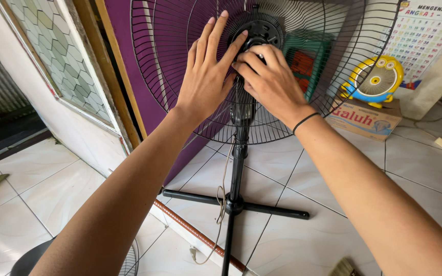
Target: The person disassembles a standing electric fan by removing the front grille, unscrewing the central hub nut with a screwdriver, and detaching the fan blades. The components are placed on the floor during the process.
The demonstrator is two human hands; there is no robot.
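Right now both hands are working at the centre of a black wire fan guard (180, 66) on a tall black pedestal stand (237, 168), which is standing on the white tiled floor (292, 240). The left hand (205, 76) is lying flat against the grille, fingers spread. The right hand (267, 76) is closing its fingertips around the round black plastic hub (259, 30). A yellow toy-like small fan (377, 82) is sitting on a cardboard box (364, 120) nearby.

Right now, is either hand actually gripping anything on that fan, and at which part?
Right hand pinches the black plastic hub of the round wire fan guard; left hand lies flat on it.
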